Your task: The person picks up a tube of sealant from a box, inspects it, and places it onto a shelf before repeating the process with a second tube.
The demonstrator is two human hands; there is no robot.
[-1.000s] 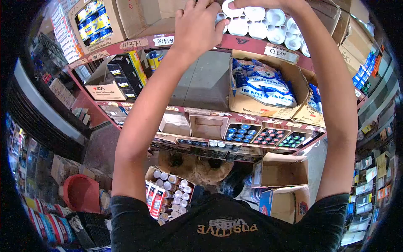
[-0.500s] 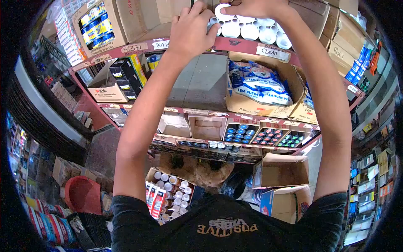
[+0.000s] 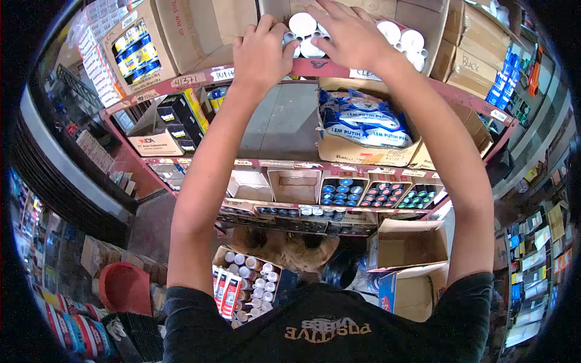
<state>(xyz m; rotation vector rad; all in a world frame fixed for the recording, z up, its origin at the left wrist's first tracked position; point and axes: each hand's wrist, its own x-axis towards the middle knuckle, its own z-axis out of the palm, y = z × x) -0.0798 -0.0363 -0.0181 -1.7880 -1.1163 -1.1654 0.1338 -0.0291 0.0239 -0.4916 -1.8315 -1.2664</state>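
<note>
Both arms reach overhead: the left hand [image 3: 261,53] curls on and the right hand [image 3: 346,35] spreads over white tubes [image 3: 302,25] stacked on the top shelf [image 3: 200,78] (apparently mid-arranging), so next comes a careful push.

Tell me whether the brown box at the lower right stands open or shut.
Open: the cardboard box has its flaps folded outward, showing a bare brown inside.

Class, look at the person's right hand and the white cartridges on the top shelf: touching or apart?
Touching. The head view shows the right hand lying flat on the white cartridges, fingers spread over their ends.
</note>
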